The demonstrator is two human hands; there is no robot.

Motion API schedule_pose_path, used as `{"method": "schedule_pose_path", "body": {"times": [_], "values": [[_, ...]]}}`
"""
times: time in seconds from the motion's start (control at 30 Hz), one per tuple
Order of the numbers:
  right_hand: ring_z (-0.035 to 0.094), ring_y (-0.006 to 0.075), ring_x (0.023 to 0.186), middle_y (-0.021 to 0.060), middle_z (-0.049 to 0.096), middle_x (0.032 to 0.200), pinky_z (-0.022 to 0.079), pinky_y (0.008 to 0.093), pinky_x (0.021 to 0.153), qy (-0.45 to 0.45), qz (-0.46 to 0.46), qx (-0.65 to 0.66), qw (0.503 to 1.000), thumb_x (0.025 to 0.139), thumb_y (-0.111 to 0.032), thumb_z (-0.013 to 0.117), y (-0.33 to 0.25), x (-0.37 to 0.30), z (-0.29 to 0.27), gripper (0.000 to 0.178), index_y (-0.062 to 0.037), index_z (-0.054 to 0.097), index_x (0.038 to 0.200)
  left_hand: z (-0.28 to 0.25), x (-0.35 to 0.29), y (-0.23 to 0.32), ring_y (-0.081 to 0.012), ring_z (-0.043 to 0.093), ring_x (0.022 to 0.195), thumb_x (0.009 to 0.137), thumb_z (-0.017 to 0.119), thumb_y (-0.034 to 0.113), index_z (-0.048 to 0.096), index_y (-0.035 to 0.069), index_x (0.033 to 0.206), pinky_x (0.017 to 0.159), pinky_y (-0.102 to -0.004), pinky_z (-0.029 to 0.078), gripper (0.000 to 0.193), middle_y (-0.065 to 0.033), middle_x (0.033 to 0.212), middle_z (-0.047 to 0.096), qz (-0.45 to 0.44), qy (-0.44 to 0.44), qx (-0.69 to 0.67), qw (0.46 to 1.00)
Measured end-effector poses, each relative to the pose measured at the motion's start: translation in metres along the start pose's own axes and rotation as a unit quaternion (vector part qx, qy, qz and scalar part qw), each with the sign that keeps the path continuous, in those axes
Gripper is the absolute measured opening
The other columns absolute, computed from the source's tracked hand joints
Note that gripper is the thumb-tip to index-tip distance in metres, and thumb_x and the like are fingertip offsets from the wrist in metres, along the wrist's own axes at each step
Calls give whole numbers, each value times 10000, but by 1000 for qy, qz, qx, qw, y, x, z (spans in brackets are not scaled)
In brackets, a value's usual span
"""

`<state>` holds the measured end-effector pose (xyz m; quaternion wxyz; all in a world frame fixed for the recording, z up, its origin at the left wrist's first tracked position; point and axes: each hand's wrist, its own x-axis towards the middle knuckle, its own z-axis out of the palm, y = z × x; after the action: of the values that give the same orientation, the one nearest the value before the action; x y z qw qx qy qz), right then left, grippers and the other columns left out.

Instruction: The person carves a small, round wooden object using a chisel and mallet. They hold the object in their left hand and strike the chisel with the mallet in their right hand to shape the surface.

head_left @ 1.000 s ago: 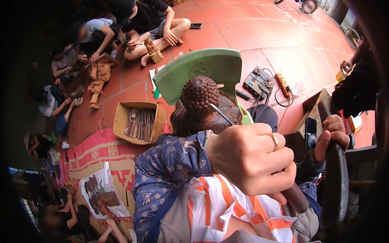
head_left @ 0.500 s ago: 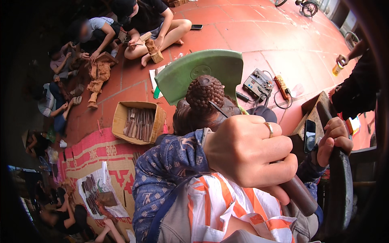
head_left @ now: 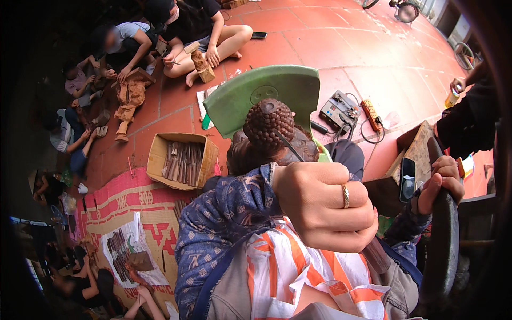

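Your left grip (head_left: 325, 209) was curled into a full fist around the chisel (head_left: 291, 149), with no gap showing between the fingers. It had rolled since half a second earlier: the knuckles faced you more squarely, and the ring (head_left: 345, 196) sat lower. The chisel's brown handle, which had stuck out long past the fist, now showed shorter and farther left, over the orange-and-white striped cloth (head_left: 281, 272) on your lap. The blade kept nearly the same place, slanting up and left, its tip at the lower right of the curl-covered head; you could not tell how firmly it touched.

That carved figure (head_left: 268, 120) was ahead of you, in front of the green chair back (head_left: 229, 101), and had barely shifted.

Your right grip (head_left: 442, 181) was wrapped around the upper part of the dark club (head_left: 445, 245), whose upper end had moved slightly right. The black phone (head_left: 407, 180) lay just left of it. The open cardboard box (head_left: 212, 161) of tools stayed left of the figure. At the far right, another person's hand (head_left: 457, 85) with the yellow container (head_left: 452, 98) had moved slightly right.
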<state>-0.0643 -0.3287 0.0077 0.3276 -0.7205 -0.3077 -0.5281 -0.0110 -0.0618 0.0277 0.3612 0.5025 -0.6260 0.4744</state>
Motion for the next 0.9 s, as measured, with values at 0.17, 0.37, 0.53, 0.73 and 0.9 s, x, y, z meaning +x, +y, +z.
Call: {"method": "schedule_pose_path", "body": {"times": [0.17, 0.37, 0.53, 0.73, 0.9], "values": [[453, 196, 610, 74, 452, 651, 403, 356, 592, 0, 12, 15, 1000, 879, -90, 623, 0, -3, 1, 208, -66, 417, 892, 5, 6, -1, -71, 412, 504, 533, 660, 129, 592, 94, 703, 434, -223, 209, 186, 49, 590, 416, -9, -30, -11, 999], [464, 197, 613, 69, 461, 647, 404, 356, 597, 15, 35, 51, 998, 864, -93, 633, 1, -7, 7, 217, -68, 418, 878, 5, 14, 7, -125, 468, 535, 705, 644, 378, 568, 74, 743, 456, -252, 312, 316, 5, 626, 437, -102, -50, -13, 993], [473, 197, 607, 70, 469, 647, 403, 353, 593, 10, 34, 50, 998, 851, -93, 643, -3, -2, 10, 231, -62, 414, 862, -1, 16, 4, -153, 509, 563, 705, 641, 435, 542, 79, 734, 482, -274, 379, 371, -16, 646, 445, -124, -45, -9, 991], [473, 198, 598, 72, 472, 649, 405, 346, 589, -9, 34, 73, 997, 850, -87, 637, -6, 6, 8, 220, -56, 419, 856, -5, 20, 2, -164, 534, 551, 709, 656, 466, 533, 81, 741, 448, -285, 404, 405, -22, 653, 446, -149, -47, -1, 988], [474, 193, 607, 83, 476, 655, 404, 339, 597, 6, 59, 59, 997, 845, -49, 624, -11, 11, 13, 201, -55, 423, 856, -3, 21, -1, -159, 523, 523, 718, 657, 475, 535, 82, 746, 416, -279, 383, 412, -23, 649, 436, -161, -28, -1, 987]]}}
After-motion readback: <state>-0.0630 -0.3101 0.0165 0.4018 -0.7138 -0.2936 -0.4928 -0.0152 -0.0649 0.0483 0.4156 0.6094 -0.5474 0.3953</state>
